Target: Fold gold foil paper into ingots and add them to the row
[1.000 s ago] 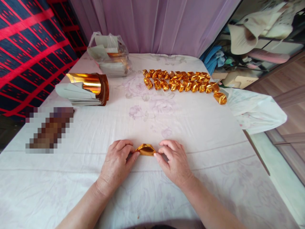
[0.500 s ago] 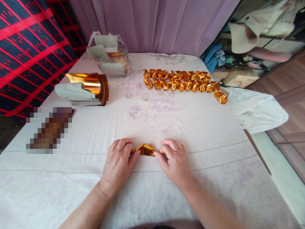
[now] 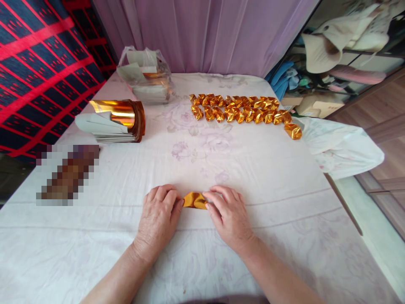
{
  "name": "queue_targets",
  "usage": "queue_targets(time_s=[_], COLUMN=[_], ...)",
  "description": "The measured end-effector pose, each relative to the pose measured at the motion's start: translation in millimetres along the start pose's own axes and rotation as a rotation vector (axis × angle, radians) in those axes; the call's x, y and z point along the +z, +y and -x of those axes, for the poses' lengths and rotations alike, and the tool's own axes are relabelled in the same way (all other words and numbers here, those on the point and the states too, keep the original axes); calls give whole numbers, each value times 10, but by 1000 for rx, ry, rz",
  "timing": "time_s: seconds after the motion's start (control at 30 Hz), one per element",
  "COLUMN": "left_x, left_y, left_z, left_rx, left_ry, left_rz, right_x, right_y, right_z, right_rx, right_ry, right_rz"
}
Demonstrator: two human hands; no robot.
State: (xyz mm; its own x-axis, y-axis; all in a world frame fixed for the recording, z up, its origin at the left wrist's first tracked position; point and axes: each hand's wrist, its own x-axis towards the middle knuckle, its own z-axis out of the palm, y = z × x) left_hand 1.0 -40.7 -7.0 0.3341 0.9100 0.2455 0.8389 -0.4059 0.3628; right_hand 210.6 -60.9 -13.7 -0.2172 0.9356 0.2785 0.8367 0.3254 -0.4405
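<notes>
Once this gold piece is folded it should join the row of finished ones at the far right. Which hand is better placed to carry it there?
Probably the right hand. It already pinches the gold foil piece and lies on the side nearer the row of folded pieces. The left hand would have to cross over.

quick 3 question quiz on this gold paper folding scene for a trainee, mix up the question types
1. True or false: both hands touch the gold foil piece on the tablecloth.
2. Where is the stack of gold foil sheets? A) far left of the table B) beside the right hand C) on the floor
3. Fill in: the folded gold pieces lie in ___ at the far side.

Key:
1. True: left hand and right hand pinch its two ends.
2. A
3. rows
</notes>
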Motion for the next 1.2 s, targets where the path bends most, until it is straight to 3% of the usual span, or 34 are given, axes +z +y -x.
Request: queue_targets(time_s=[0.27,0.63,1.07,1.2], left_x=[29,3,25,24], left_y=[-12,-3,-16,-6], left_z=[32,9,-17,-21], left_rx=[132,96,75,68], left_ry=[22,-16,27,29], left_rz=[-48,-44,-22,-30], right_x=[-11,-41,-137,-96], right_y=[-17,-23,152,101], right_z=[-15,-5,165,168], right_rx=[-114,-130,-161,-169], right_ry=[-86,-111,-109,-75], right_rz=[147,196,269,282])
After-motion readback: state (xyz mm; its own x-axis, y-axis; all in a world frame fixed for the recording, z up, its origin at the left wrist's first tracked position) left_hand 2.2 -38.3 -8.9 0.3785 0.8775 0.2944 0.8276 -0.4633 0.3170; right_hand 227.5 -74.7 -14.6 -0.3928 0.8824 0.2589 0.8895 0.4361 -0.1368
